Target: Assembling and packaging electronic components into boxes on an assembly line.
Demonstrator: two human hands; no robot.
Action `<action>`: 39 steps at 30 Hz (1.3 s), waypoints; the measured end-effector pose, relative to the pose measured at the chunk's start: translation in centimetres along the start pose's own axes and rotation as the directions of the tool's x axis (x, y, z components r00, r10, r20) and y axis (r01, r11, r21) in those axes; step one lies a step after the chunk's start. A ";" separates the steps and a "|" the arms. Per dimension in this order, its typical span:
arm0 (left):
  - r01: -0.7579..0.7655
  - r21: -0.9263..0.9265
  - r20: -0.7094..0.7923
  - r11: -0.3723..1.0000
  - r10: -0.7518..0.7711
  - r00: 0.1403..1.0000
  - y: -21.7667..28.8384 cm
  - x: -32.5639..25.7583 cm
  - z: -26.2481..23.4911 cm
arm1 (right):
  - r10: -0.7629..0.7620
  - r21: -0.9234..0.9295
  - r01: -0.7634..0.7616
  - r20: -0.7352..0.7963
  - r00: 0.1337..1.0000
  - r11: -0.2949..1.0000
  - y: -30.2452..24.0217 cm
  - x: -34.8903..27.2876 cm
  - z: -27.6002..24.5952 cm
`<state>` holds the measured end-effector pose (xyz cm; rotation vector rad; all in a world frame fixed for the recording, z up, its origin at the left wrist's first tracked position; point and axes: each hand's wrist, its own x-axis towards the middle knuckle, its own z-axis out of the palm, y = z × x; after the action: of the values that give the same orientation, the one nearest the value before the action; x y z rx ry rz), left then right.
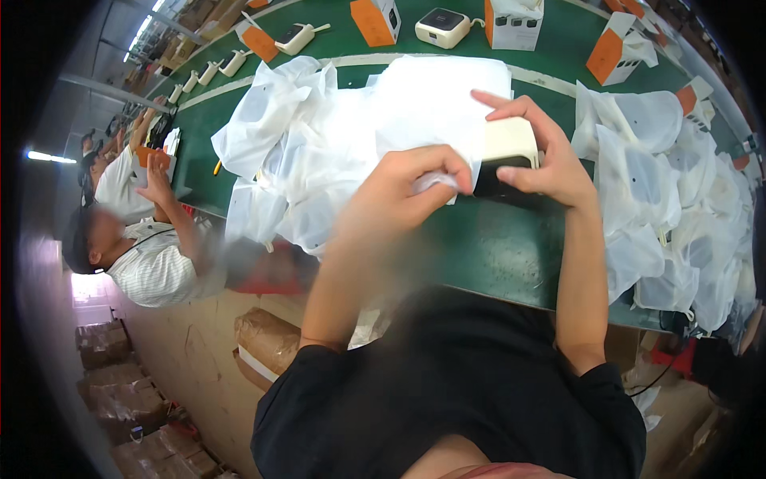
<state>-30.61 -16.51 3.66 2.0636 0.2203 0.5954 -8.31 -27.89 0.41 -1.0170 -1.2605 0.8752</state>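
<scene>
A cream block-shaped device (508,144) with a black face is in my right hand (552,160), the fingers over its far side and the thumb on the dark face. My left hand (403,188) is closed in a pinch on the edge of a thin white plastic bag (435,112), right beside the device. The device's left end lies against or inside the bag; I cannot tell which. More white bags (307,168) are heaped to the left of my left hand, and the contents of most are only faintly visible.
Bagged items (662,191) are piled at the right of the green table (511,247). Along the far side stand cream devices (443,28) and orange-and-white boxes (373,22). A co-worker (155,259) sits at the left, others beyond. A brown wrapped package (270,339) lies below the table.
</scene>
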 end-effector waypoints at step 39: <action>-0.010 0.360 -0.507 0.933 0.204 0.837 -5.4 2.4 7.0 | 0.064 -0.374 -0.266 -0.473 0.879 0.889 4.0 1.9 3.5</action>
<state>-24.65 -17.97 -3.16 2.2047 0.5723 1.2893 -11.46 -24.34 -2.71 -1.6037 -0.9858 0.4450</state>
